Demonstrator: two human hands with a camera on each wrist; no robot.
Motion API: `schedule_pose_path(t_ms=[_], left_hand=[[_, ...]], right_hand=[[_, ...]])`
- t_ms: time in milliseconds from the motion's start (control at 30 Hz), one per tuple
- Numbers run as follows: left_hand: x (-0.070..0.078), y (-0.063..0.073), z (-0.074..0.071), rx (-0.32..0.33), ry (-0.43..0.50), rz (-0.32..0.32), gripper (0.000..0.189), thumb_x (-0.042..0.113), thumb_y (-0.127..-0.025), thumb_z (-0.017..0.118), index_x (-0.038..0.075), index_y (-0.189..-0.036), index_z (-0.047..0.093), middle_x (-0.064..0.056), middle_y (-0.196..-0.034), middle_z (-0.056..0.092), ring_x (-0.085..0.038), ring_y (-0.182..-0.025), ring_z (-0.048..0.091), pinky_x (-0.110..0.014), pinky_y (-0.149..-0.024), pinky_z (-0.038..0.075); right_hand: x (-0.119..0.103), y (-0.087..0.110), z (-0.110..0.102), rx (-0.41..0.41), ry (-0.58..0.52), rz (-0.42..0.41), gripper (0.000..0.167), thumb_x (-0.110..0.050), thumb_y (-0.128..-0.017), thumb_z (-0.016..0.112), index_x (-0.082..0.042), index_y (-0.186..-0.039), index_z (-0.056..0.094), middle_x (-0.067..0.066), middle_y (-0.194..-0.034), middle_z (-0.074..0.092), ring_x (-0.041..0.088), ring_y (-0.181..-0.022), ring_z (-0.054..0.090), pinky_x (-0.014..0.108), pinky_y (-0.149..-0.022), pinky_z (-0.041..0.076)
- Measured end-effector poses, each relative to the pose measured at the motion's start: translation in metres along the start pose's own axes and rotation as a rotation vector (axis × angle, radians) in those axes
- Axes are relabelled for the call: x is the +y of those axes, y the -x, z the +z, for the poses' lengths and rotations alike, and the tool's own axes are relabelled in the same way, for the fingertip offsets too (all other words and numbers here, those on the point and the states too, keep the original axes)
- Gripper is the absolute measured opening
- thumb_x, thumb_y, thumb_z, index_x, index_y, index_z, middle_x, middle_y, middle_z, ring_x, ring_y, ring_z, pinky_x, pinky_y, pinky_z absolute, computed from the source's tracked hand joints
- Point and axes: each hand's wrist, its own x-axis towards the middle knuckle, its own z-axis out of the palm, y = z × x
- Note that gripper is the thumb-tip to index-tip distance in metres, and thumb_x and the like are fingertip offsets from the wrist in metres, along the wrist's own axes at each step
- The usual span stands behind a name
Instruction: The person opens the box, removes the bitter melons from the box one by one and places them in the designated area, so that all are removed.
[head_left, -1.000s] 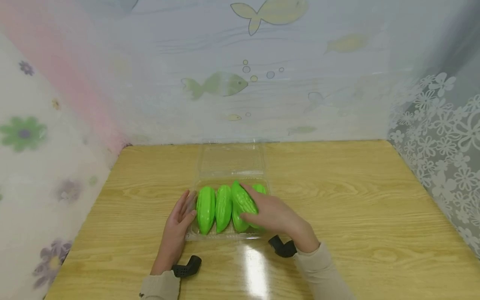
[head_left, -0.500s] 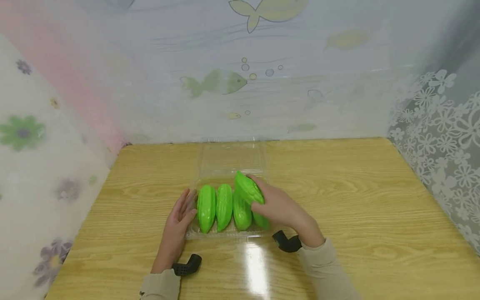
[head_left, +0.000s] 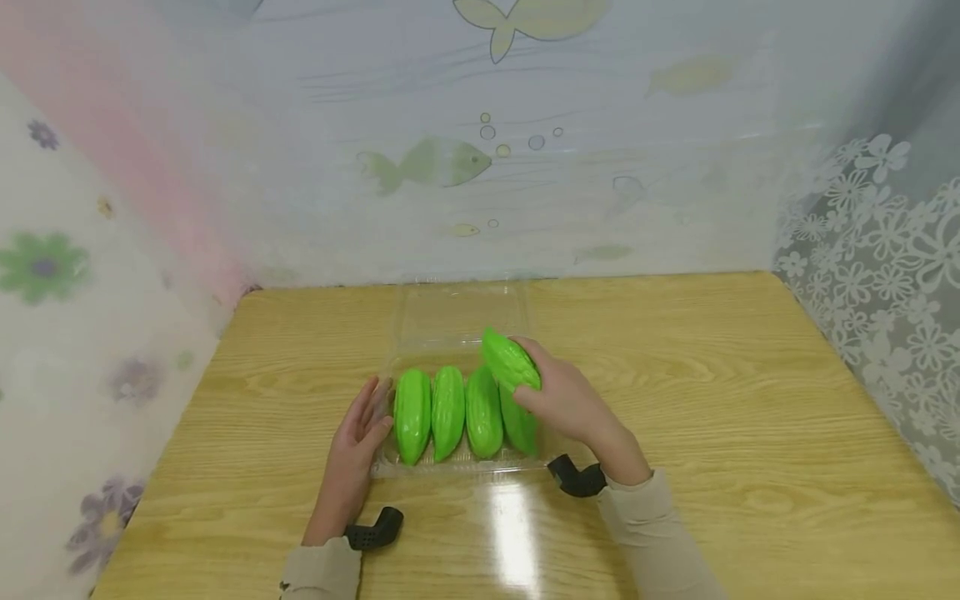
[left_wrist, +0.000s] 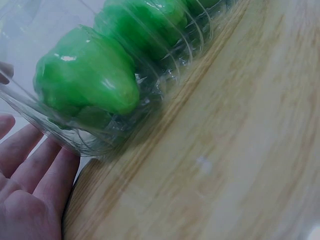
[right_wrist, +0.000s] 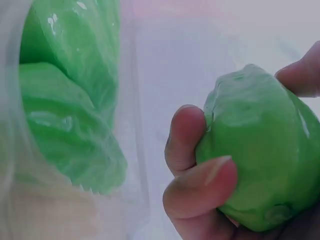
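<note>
My right hand (head_left: 573, 402) grips a bright green, bumpy bitter melon (head_left: 508, 360) with a plastic-like shine, tilted over the right part of a clear plastic clamshell box (head_left: 450, 471). In the right wrist view, fingers curl round this bitter melon (right_wrist: 260, 145), beside the box. Several more bitter melons (head_left: 413, 417) lie side by side in the box, the rightmost partly covered by the held one. At the box's left side is my left hand (head_left: 352, 442); the left wrist view shows its straight fingers (left_wrist: 55, 175) against the clear wall.
The box's clear lid (head_left: 461, 312) lies opened back towards the wall. Wood-grain table (head_left: 712, 400) extends on both sides. Black wrist-worn pieces (head_left: 375, 530) stick out from both wrists. A curtain (head_left: 562, 208) with fish drawings hangs behind the table.
My right hand has lifted the bitter melon up and to the right, away from the others, uncovering the ones beneath. My left hand has stayed at the box's left side.
</note>
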Motion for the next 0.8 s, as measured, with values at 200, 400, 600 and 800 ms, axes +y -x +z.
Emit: schedule_pose_path(t_ms=[200,400,600,800], left_hand=[[0.001,0.0,0.0,-0.001,0.003,-0.001,0.058,0.021,-0.092,0.05,0.026,-0.142,0.021,0.008,-0.142,0.029,-0.007,-0.13,0.023,-0.013,-0.099,0.026],[0.013,0.004,0.004,0.001,0.003,-0.017,0.057,0.018,-0.093,0.049,0.024,-0.142,0.021,0.007,-0.143,0.028,-0.008,-0.13,0.022,-0.012,-0.098,0.025],[0.022,0.009,0.007,0.0,0.002,-0.02,0.058,0.015,-0.093,0.047,0.017,-0.143,0.018,0.0,-0.145,0.025,-0.012,-0.132,0.021,-0.011,-0.098,0.025],[0.022,0.009,0.008,0.002,0.009,-0.018,0.057,0.016,-0.093,0.047,0.017,-0.143,0.019,0.0,-0.144,0.026,-0.012,-0.131,0.021,-0.011,-0.098,0.025]], right_hand=[[0.003,0.001,-0.006,-0.011,-0.013,0.0,0.064,-0.018,-0.074,0.051,-0.029,-0.135,0.033,0.004,-0.081,0.053,0.018,-0.061,0.048,0.031,-0.047,0.044],[0.008,0.002,-0.011,0.016,-0.022,0.027,0.062,-0.019,-0.075,0.05,-0.024,-0.135,0.034,0.005,-0.081,0.053,0.018,-0.061,0.049,0.031,-0.048,0.045],[0.014,0.001,-0.014,0.047,-0.05,0.117,0.062,-0.02,-0.077,0.05,-0.024,-0.136,0.032,0.01,-0.084,0.054,0.021,-0.052,0.053,0.029,-0.042,0.047],[0.022,0.0,-0.02,0.059,-0.043,0.139,0.058,-0.019,-0.079,0.048,-0.023,-0.135,0.034,0.013,-0.085,0.053,0.022,-0.045,0.05,0.029,-0.037,0.045]])
